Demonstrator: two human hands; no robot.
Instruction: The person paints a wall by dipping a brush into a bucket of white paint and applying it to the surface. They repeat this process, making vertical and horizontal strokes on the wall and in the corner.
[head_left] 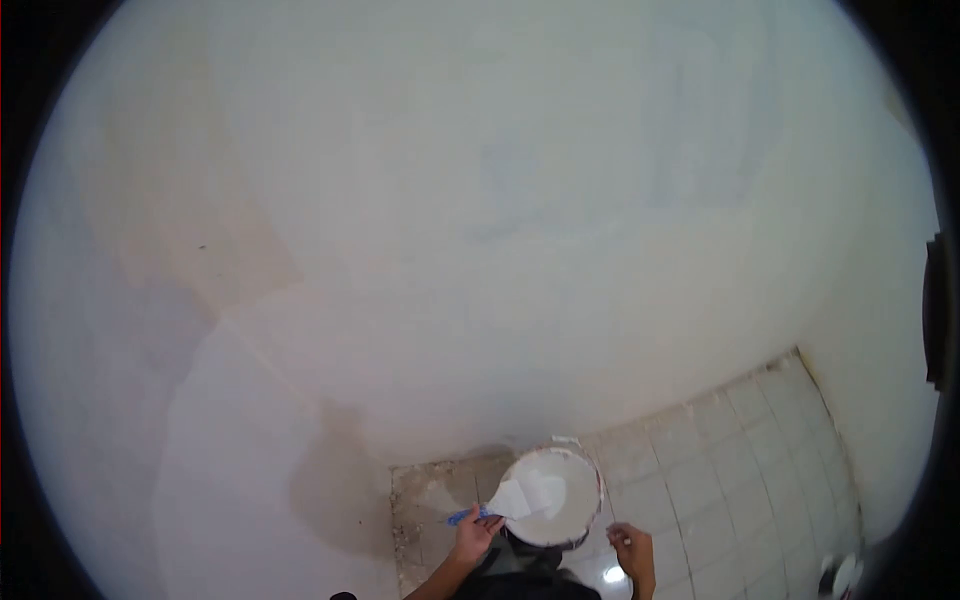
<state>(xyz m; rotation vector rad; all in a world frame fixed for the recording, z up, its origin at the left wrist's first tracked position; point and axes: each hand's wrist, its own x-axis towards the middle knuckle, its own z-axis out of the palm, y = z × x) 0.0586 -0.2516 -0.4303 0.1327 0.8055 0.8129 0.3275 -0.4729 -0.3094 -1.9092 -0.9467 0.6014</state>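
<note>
Near the bottom centre, a round bucket (590,500) holds white paste. My left hand (475,535) is closed on the blue handle of a putty knife (510,498), whose wide blade is coated white and reaches over the bucket's left rim. To the right of the bucket, my right hand (630,550) has its fingers curled and pinched together; what they hold, if anything, is too small to make out.
A large pale wall (560,250) with grey and beige patches fills most of the view. Below it runs a tiled floor (720,450). A white and dark object (845,575) lies at the bottom right. A dark object (936,310) sits at the right edge.
</note>
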